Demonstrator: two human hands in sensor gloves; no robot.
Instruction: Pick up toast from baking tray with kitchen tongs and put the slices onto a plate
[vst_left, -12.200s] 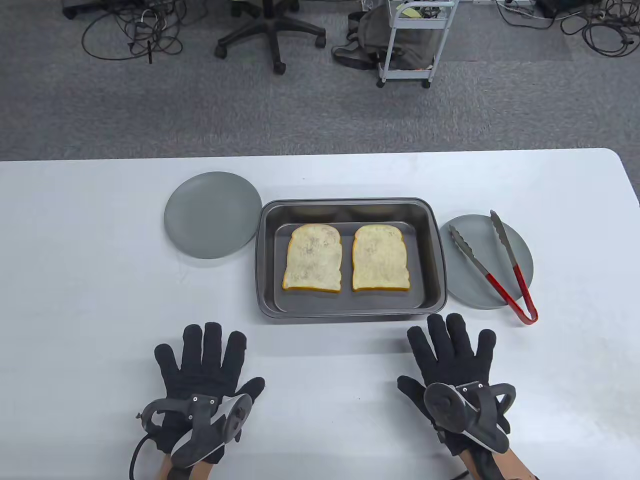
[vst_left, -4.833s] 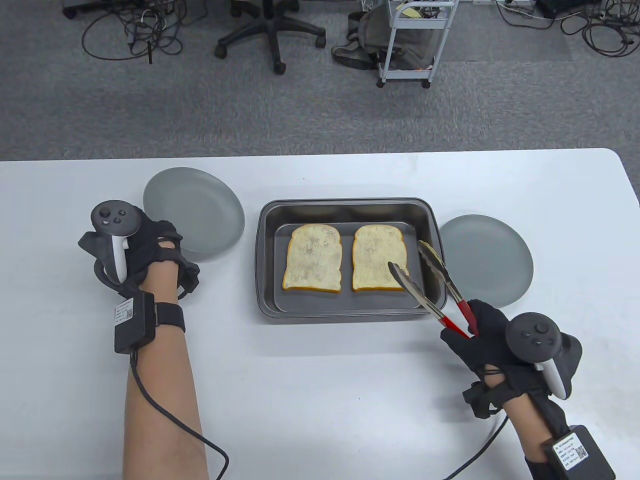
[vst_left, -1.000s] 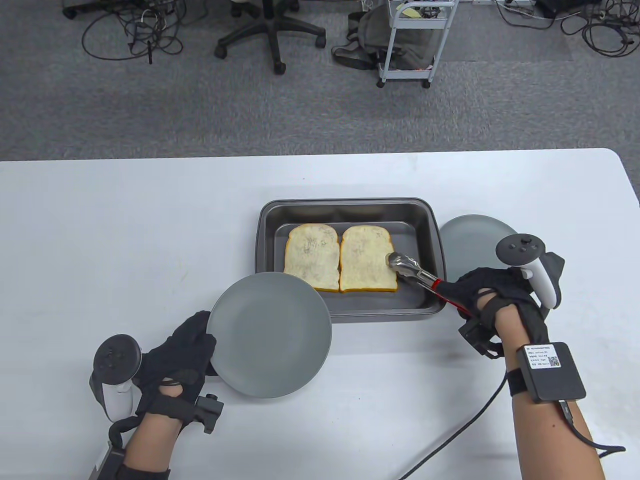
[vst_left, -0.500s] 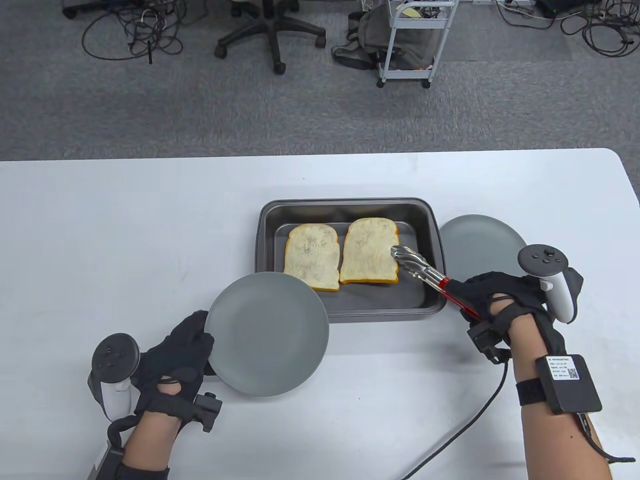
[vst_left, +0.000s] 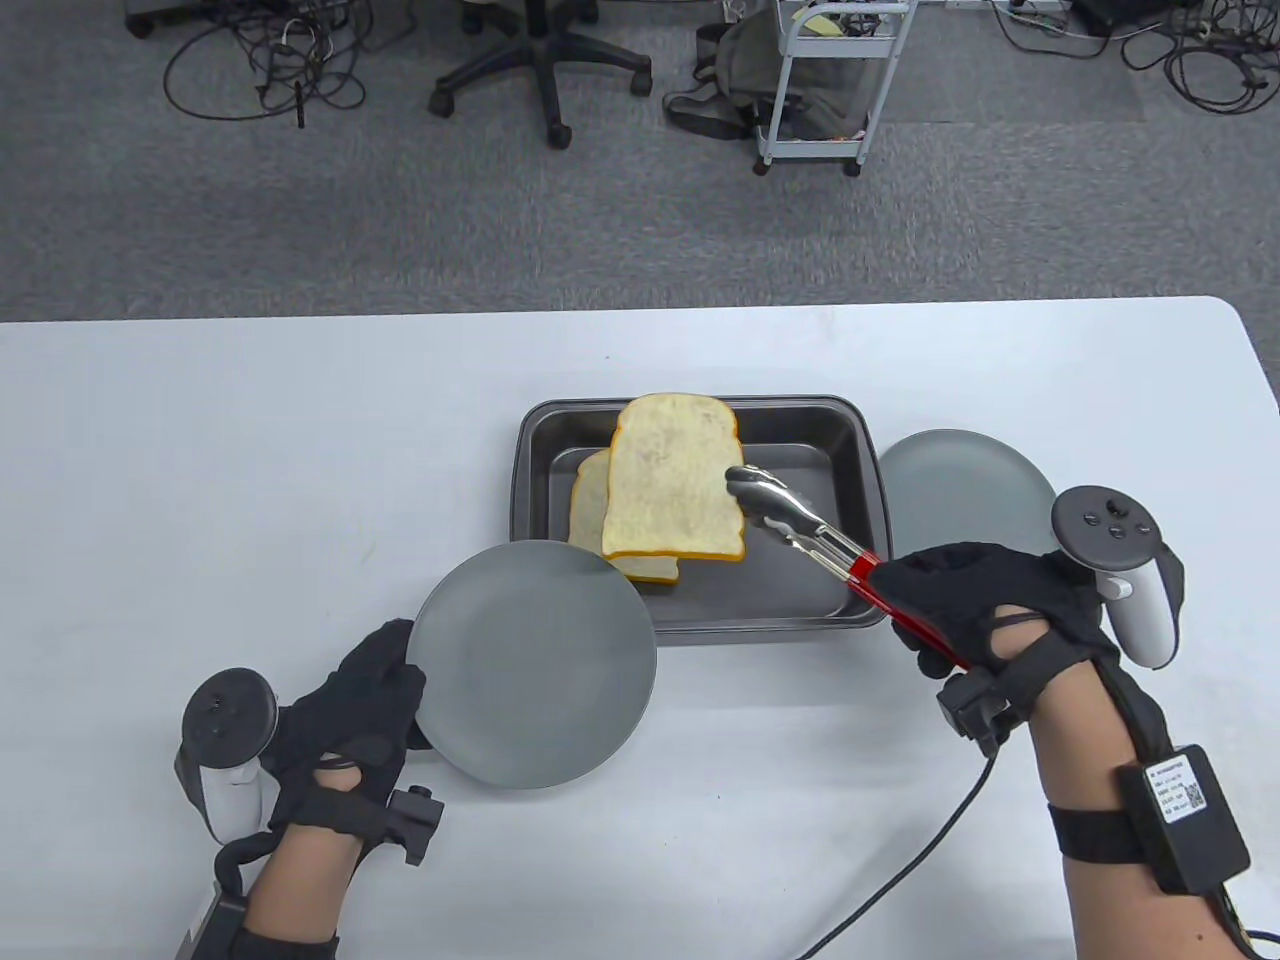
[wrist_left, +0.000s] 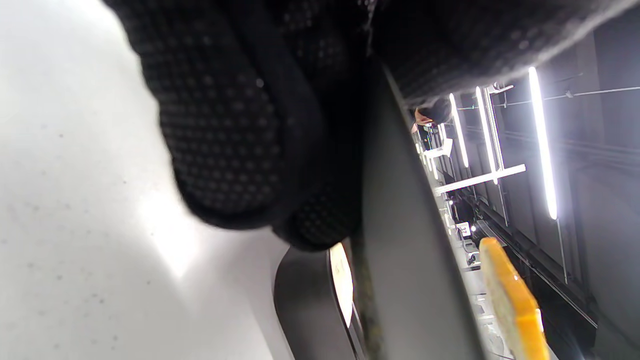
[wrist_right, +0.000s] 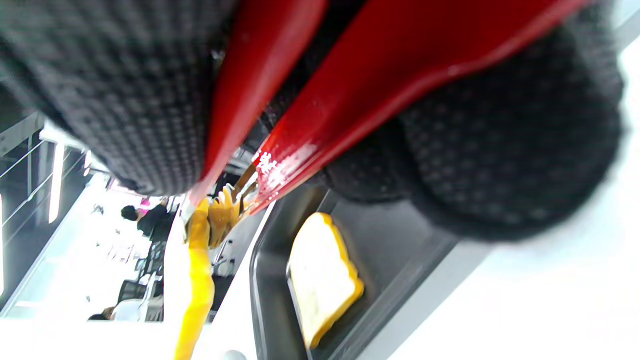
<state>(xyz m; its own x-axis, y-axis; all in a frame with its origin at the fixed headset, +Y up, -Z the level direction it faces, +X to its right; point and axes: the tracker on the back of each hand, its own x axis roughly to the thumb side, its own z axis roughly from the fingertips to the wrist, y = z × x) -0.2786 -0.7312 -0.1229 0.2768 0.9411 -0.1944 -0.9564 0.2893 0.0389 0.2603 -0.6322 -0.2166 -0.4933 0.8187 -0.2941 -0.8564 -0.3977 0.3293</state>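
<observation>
My right hand (vst_left: 950, 605) grips the red handles of the metal tongs (vst_left: 800, 530). Their tips pinch the right edge of a toast slice (vst_left: 672, 480), which hangs lifted above the dark baking tray (vst_left: 700, 408). It partly covers the second slice (vst_left: 588, 500), which lies flat in the tray. My left hand (vst_left: 365, 690) holds a grey plate (vst_left: 535, 665) by its left rim, over the tray's front-left corner. In the right wrist view the red handles (wrist_right: 400, 75) run between my fingers, the lifted slice (wrist_right: 197, 280) shows edge-on, and the other slice (wrist_right: 320, 280) lies in the tray (wrist_right: 395, 250).
A second grey plate (vst_left: 965, 490) lies on the white table (vst_left: 200, 480) just right of the tray. Cables trail from both wrists toward the near edge. Beyond the far edge are carpet, an office chair (vst_left: 545, 60) and a cart (vst_left: 830, 80).
The tongs have raised the right slice out of the tray and carried it left, over the other slice. My left hand and its plate have hardly moved.
</observation>
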